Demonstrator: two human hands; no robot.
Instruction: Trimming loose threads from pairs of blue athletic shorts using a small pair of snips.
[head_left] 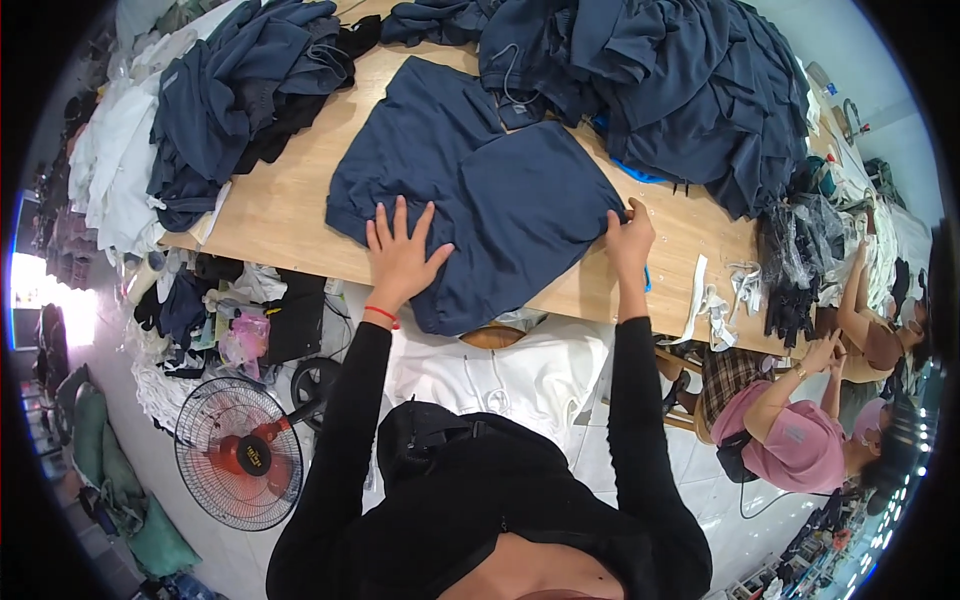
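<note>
Dark navy shorts (pixel 500 200) lie spread on the wooden table in front of me, with their near part hanging slightly over the table's front edge. My left hand (pixel 402 258) rests on the left part of the cloth, fingers stretched and spread. At the right corner of the shorts, my right hand (pixel 630 238) has its fingers closed on the edge of the fabric. A few soft folds run through the cloth near my left hand.
Heaps of navy garments (pixel 690 90) fill the table's far side, with another navy pile (pixel 215 110) at left. White cloth strips (pixel 712 305) lie at right. A fan (pixel 240 453) stands on the floor at lower left. Other people (pixel 790 430) sit at right.
</note>
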